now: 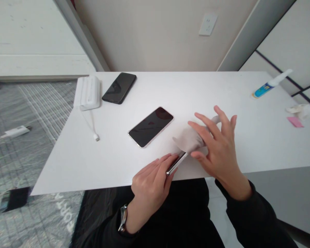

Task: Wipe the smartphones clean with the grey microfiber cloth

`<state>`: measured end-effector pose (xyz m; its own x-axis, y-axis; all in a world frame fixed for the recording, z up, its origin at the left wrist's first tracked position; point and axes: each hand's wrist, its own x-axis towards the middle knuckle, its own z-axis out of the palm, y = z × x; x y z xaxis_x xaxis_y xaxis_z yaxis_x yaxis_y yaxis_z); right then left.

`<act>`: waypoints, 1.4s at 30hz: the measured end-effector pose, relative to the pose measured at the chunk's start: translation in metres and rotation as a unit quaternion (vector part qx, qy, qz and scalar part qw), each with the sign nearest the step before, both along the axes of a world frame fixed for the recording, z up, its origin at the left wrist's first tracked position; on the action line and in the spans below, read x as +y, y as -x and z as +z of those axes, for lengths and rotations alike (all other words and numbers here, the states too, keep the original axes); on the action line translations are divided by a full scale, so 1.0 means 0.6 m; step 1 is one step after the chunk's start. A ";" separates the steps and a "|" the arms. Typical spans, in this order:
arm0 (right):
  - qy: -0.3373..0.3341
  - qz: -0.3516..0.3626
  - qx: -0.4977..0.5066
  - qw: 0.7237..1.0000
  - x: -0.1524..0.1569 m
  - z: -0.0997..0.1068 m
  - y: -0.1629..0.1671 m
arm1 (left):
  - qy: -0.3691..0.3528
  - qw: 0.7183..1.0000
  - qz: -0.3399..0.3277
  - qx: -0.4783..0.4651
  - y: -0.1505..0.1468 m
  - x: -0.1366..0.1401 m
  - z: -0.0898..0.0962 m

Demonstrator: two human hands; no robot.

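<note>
Black sleeves fill the near edge; a watch shows on the left wrist. Left hand [151, 182] grips the near end of a slim phone [176, 164] at the white table [93, 162]'s front edge, fingers curled along its metal side. Only that edge shows; the rest lies hidden under a pale cloth [189, 139]. Right hand [218, 148] rests flat on the cloth, fingers spread apart, pressing down, clamped on nothing.

Just beyond, left of the cloth: a second phone [151, 126], dark screen up, pale rim, lying free. Farther back left, a third, black phone [119, 87] beside a white power bank [88, 92], its short cable trailing toward the near side.

Far right: a spray bottle [271, 83] on its side; crumpled tissue and a pink scrap, partly cut by the frame, hard to identify.
</note>
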<state>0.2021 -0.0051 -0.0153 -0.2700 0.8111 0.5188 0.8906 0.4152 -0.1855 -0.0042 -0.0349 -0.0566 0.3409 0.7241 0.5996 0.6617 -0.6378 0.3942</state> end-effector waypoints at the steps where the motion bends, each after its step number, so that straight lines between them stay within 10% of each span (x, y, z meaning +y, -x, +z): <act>1: 0.009 0.032 -0.010 0.999 -0.004 0.000 0.004 | -0.001 1.000 -0.002 -0.002 0.000 0.000 0.000; 4: 0.026 0.116 -0.038 0.992 -0.011 0.000 0.010 | -0.014 1.000 0.002 -0.002 0.002 0.000 -0.002; 9: -0.002 -0.003 0.003 1.000 -0.001 -0.003 -0.002 | 0.000 1.000 0.005 0.005 0.002 -0.001 0.000; 14: 0.045 0.129 -0.053 0.989 -0.005 0.003 0.010 | -0.033 0.999 0.010 0.003 0.001 0.000 0.002; 19: 0.006 -0.003 -0.021 1.000 0.007 0.000 0.000 | -0.012 1.000 0.009 0.004 0.000 0.002 0.003; 25: 0.043 0.145 -0.051 0.987 -0.015 0.005 0.025 | -0.025 0.999 0.017 -0.011 -0.001 0.000 0.003; 30: 0.003 -0.014 -0.010 1.000 0.006 0.000 0.008 | -0.012 1.000 0.011 -0.001 -0.003 0.002 0.004; 35: 0.046 0.152 -0.033 0.987 -0.007 0.001 0.034 | -0.034 0.999 0.016 -0.019 -0.003 0.003 0.004; 42: 0.014 0.029 -0.014 0.999 0.009 -0.003 0.012 | -0.017 1.000 0.012 0.000 -0.003 0.002 0.008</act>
